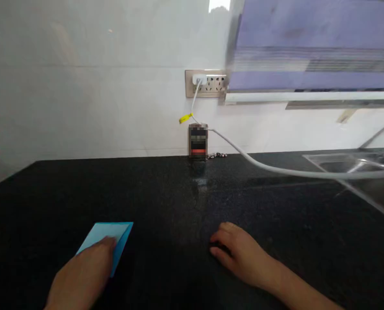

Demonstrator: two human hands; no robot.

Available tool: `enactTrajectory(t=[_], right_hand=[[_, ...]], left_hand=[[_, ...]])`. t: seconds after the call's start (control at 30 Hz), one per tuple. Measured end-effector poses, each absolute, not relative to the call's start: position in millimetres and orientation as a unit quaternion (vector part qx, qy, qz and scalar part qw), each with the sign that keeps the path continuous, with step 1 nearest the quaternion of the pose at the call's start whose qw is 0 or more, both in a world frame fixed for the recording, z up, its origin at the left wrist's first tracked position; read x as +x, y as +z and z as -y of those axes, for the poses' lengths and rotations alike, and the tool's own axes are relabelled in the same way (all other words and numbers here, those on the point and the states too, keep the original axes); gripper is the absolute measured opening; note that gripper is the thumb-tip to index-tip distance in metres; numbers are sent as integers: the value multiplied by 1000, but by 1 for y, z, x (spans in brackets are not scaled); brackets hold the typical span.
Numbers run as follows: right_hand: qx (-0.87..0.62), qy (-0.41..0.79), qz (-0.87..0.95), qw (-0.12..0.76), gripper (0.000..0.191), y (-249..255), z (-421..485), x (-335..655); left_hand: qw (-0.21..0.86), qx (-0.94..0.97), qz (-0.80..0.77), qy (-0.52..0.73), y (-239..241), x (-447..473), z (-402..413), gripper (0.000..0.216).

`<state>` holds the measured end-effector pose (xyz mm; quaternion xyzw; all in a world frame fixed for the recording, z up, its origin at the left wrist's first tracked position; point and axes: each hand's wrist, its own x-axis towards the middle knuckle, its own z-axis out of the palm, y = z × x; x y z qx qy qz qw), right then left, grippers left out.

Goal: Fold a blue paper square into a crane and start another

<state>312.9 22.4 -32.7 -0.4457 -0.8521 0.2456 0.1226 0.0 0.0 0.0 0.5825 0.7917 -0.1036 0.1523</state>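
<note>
Left hand (82,275): closed on the paper, thumb side uppermost; the fingers beneath are hidden.
Blue folded paper (98,234): in the left hand's grip, projecting ahead of it; a deeper-blue layer shows at its right edge. Whether it touches the black countertop (166,193), I cannot tell.
Right hand (235,252): fingers loosely curled, a gap before the thumb, nothing visible held; well apart from the paper.
Step in hand: apparently a one-handed hold on the paper.
Next move: handling it likely calls for a pinch across the layers, lest the fold spring open.
Sink (369,202): ahead and right of the right hand; contents too blurred to tell.
Pixelated device (198,141): upright by the wall, ahead and left of the right hand.
</note>
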Motion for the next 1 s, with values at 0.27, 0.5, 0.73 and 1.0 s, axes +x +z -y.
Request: enactTrajectory(t=[0.27, 0.5, 0.73, 1.0], right_hand=[[-444, 243, 853, 126, 15, -32, -28, 314], [-442, 234, 856, 135, 15, -35, -32, 314], [-435, 244, 853, 153, 14, -34, -40, 315], [-486, 292, 785, 251, 17, -32, -59, 326]], left_hand=[[135, 602, -778, -119, 3, 6, -3, 40], [115, 602, -783, -109, -1, 7, -8, 33], [84, 586, -802, -83, 0, 8, -16, 36], [-94, 730, -674, 56, 17, 72, -21, 28]])
